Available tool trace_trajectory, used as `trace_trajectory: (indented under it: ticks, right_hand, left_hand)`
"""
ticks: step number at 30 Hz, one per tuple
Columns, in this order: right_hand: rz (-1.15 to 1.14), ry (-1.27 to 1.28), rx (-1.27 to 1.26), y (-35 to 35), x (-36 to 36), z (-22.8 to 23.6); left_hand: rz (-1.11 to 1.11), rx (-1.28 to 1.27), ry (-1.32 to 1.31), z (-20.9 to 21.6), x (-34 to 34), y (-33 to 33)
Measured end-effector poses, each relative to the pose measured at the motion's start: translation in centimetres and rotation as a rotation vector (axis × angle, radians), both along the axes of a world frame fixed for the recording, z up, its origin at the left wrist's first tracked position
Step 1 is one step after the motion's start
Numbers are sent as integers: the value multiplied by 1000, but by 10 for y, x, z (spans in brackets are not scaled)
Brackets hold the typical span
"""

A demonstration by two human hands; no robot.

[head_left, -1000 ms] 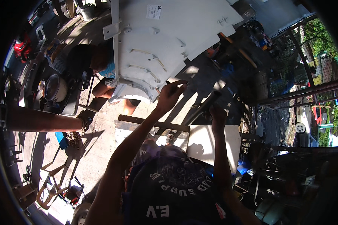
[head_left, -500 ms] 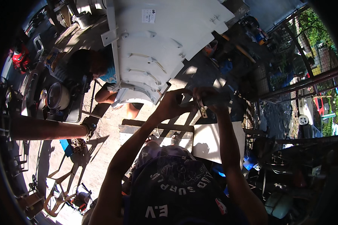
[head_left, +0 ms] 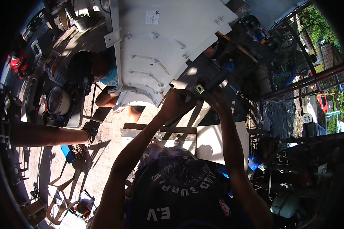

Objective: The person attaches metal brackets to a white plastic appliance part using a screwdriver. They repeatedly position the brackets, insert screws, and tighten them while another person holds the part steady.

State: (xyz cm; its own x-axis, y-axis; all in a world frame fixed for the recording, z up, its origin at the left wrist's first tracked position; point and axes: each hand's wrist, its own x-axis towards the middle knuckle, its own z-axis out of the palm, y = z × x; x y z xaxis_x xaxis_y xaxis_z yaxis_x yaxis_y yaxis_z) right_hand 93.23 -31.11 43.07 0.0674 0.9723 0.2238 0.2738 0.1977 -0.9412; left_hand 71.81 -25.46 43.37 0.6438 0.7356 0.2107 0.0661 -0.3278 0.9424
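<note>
My right hand (head_left: 215, 98) is closed around a small metal bracket (head_left: 200, 89), whose bright square end with a hole catches the sun. My left hand (head_left: 176, 104) is beside it, thumb and fingers curled together just below that end; anything between them is lost in shadow. Just beyond my hands hangs a large pale grey moulded panel (head_left: 149, 49) with ribs, clip points and a white label. The lower curved end of the panel lies close to my left knuckles.
Beyond the panel's left edge a person (head_left: 99, 68) crouches. Another arm (head_left: 53, 135) reaches in from the left. A round pot (head_left: 58, 100) stands at left. Below my hands are a worn wooden bench (head_left: 158, 129) and a white board (head_left: 221, 143). Metal racks (head_left: 302, 86) line the right.
The bracket has been turned and raised, so its holed end now faces up instead of pointing down. My left fingers have closed from a wide ring to a narrower curl.
</note>
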Motion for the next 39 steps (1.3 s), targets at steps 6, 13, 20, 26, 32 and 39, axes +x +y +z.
trace_trajectory:
  ticks: [6, 13, 20, 26, 32, 39]
  right_hand:
    - [67, 655, -181, -15, -10, 20]
    - [-233, 179, -95, -25, -30, 38]
    - [-509, 137, 109, -17, -54, 24]
    - [-605, -58, 324, 14, -53, 4]
    - [-539, 69, 384, 40, -50, -8]
    - [-463, 117, 407, 57, -43, -16]
  left_hand:
    - [34, -63, -114, -27, 4, 12]
    - [-69, -172, -80, -19, 10, 14]
    - [-148, -170, -172, -32, 19, 34]
    - [275, -62, -204, -35, 31, 51]
    - [475, -45, -104, 7, 30, 54]
    - [459, 74, -39, 10, 29, 75]
